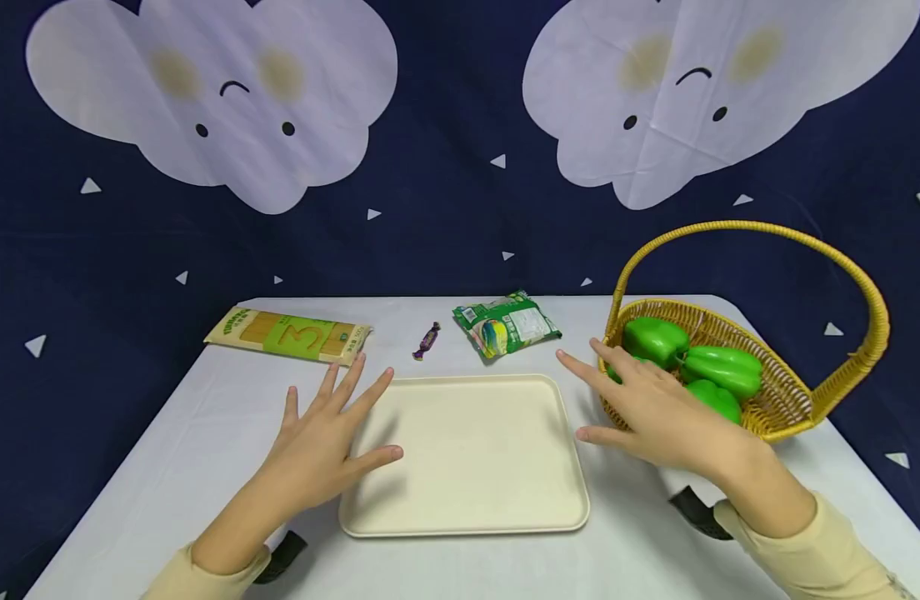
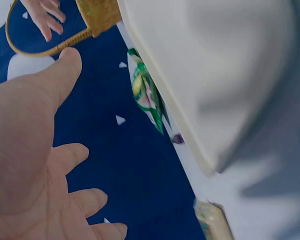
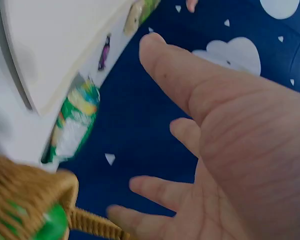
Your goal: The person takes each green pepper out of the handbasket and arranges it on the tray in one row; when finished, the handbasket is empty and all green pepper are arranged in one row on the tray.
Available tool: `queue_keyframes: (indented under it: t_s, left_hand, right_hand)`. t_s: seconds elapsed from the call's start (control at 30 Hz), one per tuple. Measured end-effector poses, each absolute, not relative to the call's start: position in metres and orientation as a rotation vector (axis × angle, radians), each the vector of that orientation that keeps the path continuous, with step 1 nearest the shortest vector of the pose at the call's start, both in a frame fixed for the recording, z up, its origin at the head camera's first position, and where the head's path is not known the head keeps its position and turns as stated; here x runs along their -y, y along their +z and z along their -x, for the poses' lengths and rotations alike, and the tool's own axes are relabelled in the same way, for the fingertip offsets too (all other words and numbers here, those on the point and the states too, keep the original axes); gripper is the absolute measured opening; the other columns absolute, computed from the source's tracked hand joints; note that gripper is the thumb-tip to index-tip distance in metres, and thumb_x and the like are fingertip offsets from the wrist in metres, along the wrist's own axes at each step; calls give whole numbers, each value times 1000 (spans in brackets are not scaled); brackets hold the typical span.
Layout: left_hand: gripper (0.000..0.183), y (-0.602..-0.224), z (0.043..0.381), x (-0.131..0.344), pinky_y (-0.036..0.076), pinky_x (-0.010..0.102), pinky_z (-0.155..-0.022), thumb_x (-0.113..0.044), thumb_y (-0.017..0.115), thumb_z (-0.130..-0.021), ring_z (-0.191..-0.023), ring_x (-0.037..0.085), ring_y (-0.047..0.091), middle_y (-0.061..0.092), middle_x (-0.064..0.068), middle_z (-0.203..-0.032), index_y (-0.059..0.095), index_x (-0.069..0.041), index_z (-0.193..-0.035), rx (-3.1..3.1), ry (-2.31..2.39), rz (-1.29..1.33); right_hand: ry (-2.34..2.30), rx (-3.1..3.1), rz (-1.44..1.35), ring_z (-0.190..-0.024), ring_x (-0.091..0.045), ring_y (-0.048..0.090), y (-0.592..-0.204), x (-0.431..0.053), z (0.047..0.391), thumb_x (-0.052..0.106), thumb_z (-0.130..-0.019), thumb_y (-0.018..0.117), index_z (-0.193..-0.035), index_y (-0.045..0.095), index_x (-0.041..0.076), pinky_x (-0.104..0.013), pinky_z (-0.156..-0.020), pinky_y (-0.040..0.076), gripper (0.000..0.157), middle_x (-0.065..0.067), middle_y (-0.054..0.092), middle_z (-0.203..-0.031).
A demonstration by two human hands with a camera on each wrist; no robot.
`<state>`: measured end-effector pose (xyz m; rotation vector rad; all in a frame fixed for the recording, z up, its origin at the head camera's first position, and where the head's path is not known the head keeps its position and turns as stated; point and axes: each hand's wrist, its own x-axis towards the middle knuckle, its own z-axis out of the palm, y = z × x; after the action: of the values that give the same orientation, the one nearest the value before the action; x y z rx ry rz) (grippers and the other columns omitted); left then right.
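My left hand, fingers spread, hovers over the left edge of a cream tray and holds nothing. Spread and unladen too, my right hand hangs between the tray's right side and a wicker basket, overlapping the basket's near rim in the head view. Several green bell peppers lie in the basket, partly hidden by that hand. Just beyond the left fingertips is a flat pack of noodles. Behind the tray lie a purple wrapped candy and a green snack bag.
A white cloth covers the table. The basket's tall arched handle rises at the right. At the back hangs a dark blue curtain printed with clouds and small triangles. Black straps show near both sleeves.
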<state>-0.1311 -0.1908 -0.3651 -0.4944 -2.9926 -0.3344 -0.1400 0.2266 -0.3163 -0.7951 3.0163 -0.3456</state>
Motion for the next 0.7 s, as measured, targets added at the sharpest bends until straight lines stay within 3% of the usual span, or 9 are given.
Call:
queue_keyframes:
  t_s: [0.1,0.2,0.47,0.7]
  left_hand:
    - [97,-368,130,202,6,92,-116,-66,76,-91,-165,51,16,11,6,-183,28,-39,-171,3013,-421,475]
    - [97,-370,129,213,8,92,-115,-65,77,-90,-164,53,18,13,8,-182,30,-38,-170,3032,-494,457]
    - [103,-378,129,229,16,92,-113,-70,79,-86,-161,56,24,20,15,-180,31,-35,-170,3079,-579,472]
    - [110,-387,129,239,17,93,-112,-68,84,-81,-161,56,25,22,19,-179,32,-31,-170,3129,-700,500]
  right_hand:
    - [-382,-2970,758,-147,-55,49,-306,-237,144,63,-100,67,-171,20,43,-76,-110,45,87,-26,30,-173]
    - [-399,-2937,707,-149,-54,47,-296,-247,149,67,-99,65,-172,20,42,-73,-109,48,89,-26,29,-173]
    - [-327,-2954,698,-138,-49,57,-284,-280,169,40,-96,82,-170,33,15,-67,-105,53,92,-29,49,-159]
    - [-258,-2895,678,-139,-52,56,-281,-300,183,29,-92,86,-165,41,7,-69,-107,50,89,-28,56,-155]
